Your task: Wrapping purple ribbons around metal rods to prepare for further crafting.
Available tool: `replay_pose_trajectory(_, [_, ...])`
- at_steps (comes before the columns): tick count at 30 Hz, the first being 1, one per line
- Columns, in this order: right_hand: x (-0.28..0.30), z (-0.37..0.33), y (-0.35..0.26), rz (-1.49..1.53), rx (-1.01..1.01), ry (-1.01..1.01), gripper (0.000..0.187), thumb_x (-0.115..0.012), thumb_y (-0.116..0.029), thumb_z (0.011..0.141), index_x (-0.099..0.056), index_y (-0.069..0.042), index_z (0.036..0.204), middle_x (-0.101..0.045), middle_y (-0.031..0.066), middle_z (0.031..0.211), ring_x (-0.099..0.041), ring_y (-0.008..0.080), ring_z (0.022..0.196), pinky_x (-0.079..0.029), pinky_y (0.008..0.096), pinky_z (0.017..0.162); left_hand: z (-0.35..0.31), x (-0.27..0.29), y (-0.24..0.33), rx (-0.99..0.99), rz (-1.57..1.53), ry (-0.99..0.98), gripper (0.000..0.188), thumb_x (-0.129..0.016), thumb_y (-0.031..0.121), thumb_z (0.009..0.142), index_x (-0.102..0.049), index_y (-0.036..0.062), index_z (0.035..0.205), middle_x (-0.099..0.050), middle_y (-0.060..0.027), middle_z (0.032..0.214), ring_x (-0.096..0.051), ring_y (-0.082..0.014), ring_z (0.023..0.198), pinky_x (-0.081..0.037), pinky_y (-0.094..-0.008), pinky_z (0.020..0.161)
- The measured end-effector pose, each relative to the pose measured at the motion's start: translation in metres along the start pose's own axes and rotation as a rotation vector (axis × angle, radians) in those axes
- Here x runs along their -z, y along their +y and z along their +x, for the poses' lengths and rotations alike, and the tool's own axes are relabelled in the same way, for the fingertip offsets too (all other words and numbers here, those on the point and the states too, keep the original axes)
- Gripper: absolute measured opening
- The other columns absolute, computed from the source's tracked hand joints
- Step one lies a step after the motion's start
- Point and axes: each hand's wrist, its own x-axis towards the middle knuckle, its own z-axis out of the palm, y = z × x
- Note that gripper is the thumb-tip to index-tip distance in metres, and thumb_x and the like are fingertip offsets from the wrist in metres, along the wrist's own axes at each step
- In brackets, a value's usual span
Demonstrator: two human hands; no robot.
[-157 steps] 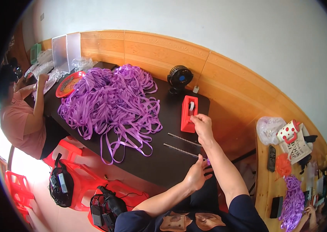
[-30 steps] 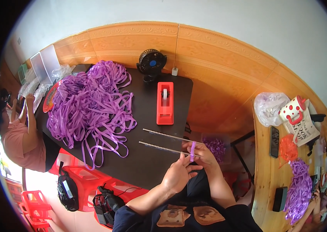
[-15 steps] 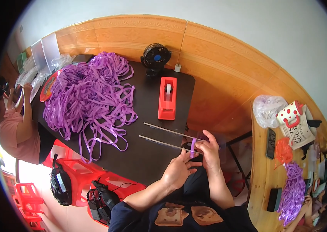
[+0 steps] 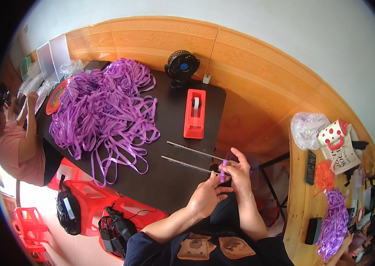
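Note:
Two thin metal rods point(image 4: 186, 163) lie side by side, reaching from the dark table toward my hands. Near their close ends a short band of purple ribbon point(image 4: 223, 170) spans both rods. My right hand point(image 4: 239, 174) pinches the ribbon beside the farther rod, its index finger stretched upward. Below, my left hand point(image 4: 205, 195) has thumb and fingertips closed at the ribbon by the nearer rod, the other fingers loosely curved. The exact grip of both hands is partly hidden.
A large heap of purple ribbon point(image 4: 103, 106) covers the left of the dark table point(image 4: 169, 177). Beyond the rods stand a red tape dispenser point(image 4: 194, 126) and a black fan point(image 4: 182, 66). A wooden table point(image 4: 300, 213) on the right holds more ribbon. Another person point(image 4: 21, 150) sits at left.
The ribbon band between the rods looks narrower and twisted as my right fingers shift on it. My left hand stays nearly in place. The whole view has shifted slightly.

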Motion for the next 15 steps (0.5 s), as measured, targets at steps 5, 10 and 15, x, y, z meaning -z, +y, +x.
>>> replay_pose_trajectory(5, [0.009, 0.004, 0.008, 0.159, -0.146, -0.076, 0.067, -0.062, 0.002, 0.080, -0.033, -0.004, 0.140, -0.061, 0.0122, 0.087, -0.063, 0.0202, 0.079, -0.053, 0.0289, 0.068, 0.000, 0.001, 0.000, -0.001, -0.004, 0.004, 0.056, -0.030, 0.050, 0.099, -0.046, 0.0037, 0.127, -0.051, -0.0052, 0.121, -0.051, -0.0215, 0.104, -0.037, -0.0338, 0.084])
replay_pose_trajectory(10, [0.019, 0.013, 0.045, 0.625, -0.223, -0.329, 0.060, -0.053, -0.008, 0.087, -0.033, -0.009, 0.143, -0.055, 0.0092, 0.088, -0.056, 0.0228, 0.089, -0.049, 0.0376, 0.082, -0.001, 0.000, 0.000, 0.000, -0.010, 0.001, 0.056, -0.030, 0.050, 0.099, -0.046, 0.0036, 0.127, -0.052, -0.0051, 0.119, -0.051, -0.0207, 0.104, -0.037, -0.0337, 0.084])
replay_pose_trajectory(15, [0.012, 0.018, 0.053, 0.984, -0.115, -0.624, 0.055, -0.043, -0.039, 0.097, -0.033, -0.013, 0.144, -0.050, 0.0047, 0.085, -0.048, 0.0202, 0.086, -0.043, 0.0399, 0.089, 0.000, 0.005, -0.002, -0.017, -0.040, -0.014, 0.060, -0.028, 0.052, 0.098, -0.045, 0.0026, 0.129, -0.053, -0.0058, 0.118, -0.051, -0.0210, 0.106, -0.036, -0.0339, 0.086])
